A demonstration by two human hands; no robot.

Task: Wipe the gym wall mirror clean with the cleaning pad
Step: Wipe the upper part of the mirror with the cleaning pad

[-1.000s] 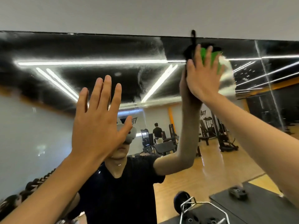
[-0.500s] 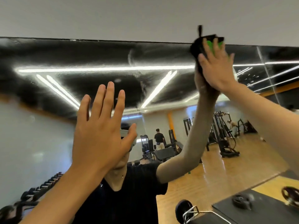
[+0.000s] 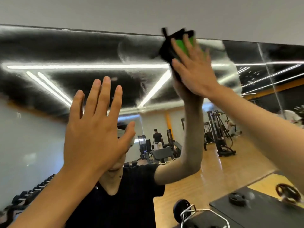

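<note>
A: Where is your cleaning pad (image 3: 181, 45)?

B: At one o'clock, on the mirror (image 3: 82, 50) by its top edge; your right hand (image 3: 194, 69) presses it with flat, straight fingers.

A: How will it handle?

B: Probably soft and light, likely to bunch; keep your palm behind the green centre; your left hand (image 3: 95, 134) is spread flat at nine o'clock; whether it touches the glass I cannot tell.

Wood floor (image 3: 205, 176), seen in reflection: dark mat (image 3: 256, 213) bearing weight plate (image 3: 236, 197); black weight machines (image 3: 220, 135), bench (image 3: 162, 153), dumbbell rack (image 3: 24, 196) standing on it.
</note>
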